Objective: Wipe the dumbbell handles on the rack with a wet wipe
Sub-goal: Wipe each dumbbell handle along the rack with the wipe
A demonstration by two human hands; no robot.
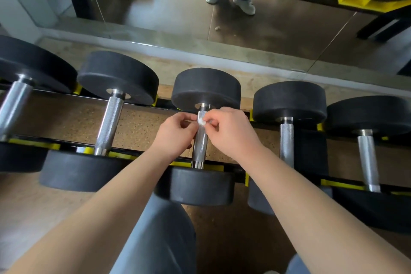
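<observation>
Grey-trousered knees (160, 240) fill the bottom of the view, and two bare forearms reach out over them to a single meeting point. There the right hand (231, 131) pinches a small white wad, the wet wipe (201, 121), between thumb and forefinger. The left hand (175, 133) has its fingers curled, and its thumb and forefinger close on the wad's other edge. Both grips are clamped on the wipe, none on metal.

Directly under the pinch runs the handle (200, 142) of the middle dumbbell (206, 89). The wipe sits at the handle's far end, just short of the far black head; most of the bar stretches back from the grip toward the near head. More dumbbells lie to either side of the grip on the rack (138, 122).

The wipe looks bunched small, limp and light. It probably has no stiffness of its own and would need spreading out before it can wrap the bar. A fingertip pinch suits opening it; a wipe along the bar would call for the palm and fingers folded round it.

The handle is knurled steel, so damp cloth will likely drag and snag, not slide. The dumbbell looks heavy and well seated, so it should stay put under rubbing.
</observation>
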